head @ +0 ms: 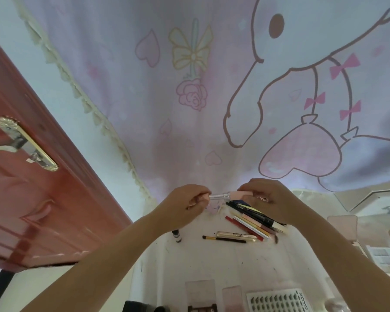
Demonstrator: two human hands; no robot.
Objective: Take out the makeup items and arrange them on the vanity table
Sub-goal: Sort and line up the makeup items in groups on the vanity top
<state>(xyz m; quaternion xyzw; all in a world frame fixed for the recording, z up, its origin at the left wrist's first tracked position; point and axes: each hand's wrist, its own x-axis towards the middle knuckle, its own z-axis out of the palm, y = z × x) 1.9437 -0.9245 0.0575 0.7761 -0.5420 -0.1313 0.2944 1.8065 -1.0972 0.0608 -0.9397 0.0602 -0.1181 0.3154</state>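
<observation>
Right now you hold a pink and silver makeup tube (229,195) level above the far end of the white vanity table (212,262). Your left hand (186,202) pinches its silver end; your right hand (268,199) grips the pink end. Just nearer, beneath your right hand, lies a bundle of pencils (254,219), then a gold tube (235,235) and a thin brush (223,239). A lash tray (277,300) sits nearest you.
</observation>
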